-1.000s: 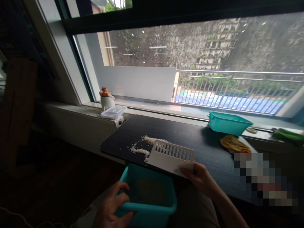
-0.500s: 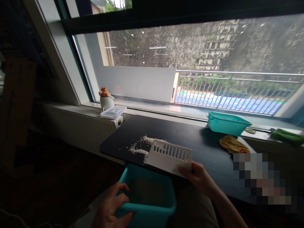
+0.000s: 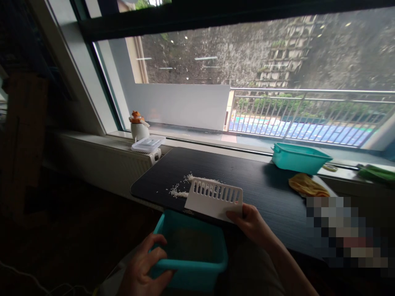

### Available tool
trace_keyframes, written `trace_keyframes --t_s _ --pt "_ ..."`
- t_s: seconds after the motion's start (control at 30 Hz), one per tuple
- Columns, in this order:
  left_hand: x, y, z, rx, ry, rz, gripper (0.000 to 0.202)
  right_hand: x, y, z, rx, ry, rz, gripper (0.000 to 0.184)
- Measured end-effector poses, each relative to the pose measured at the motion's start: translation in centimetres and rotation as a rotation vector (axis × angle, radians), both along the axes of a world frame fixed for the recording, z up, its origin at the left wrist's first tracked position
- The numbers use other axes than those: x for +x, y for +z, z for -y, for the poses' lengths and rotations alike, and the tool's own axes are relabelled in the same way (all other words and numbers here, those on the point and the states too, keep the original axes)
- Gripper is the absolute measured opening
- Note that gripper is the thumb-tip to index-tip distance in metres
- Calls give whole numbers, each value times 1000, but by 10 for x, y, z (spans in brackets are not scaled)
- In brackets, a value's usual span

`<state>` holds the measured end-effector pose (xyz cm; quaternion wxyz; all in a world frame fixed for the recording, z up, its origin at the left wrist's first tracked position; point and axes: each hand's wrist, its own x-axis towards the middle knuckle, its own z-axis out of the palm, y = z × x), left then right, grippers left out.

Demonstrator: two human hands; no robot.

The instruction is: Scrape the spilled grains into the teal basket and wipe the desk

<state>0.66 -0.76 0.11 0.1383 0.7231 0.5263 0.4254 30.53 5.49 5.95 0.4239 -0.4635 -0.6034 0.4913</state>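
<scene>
- The left hand [image 3: 145,271] gripped the tub [image 3: 185,274] by its near rim, below the table [image 3: 262,185] edge.
- The right hand [image 3: 251,224] pinched the scraper [image 3: 212,199], which stood on the table.
- Grains [image 3: 182,190] lay at its far left, not yet in the tub.

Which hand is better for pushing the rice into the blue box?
Probably the right hand: it holds the white scraper beside the rice on the table. The left hand grips the teal box below the table's edge.

no legible text, labels (anywhere)
</scene>
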Motion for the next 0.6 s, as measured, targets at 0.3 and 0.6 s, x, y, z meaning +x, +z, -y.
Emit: trace_keyframes --t_s 0.3,0.6 --pt "2 2 1 -3 19 35 21 0 2 3 -18 22 3 47" --pt "0 0 0 -25 -22 26 17 0 -11 -3 66 -344 -35 54"
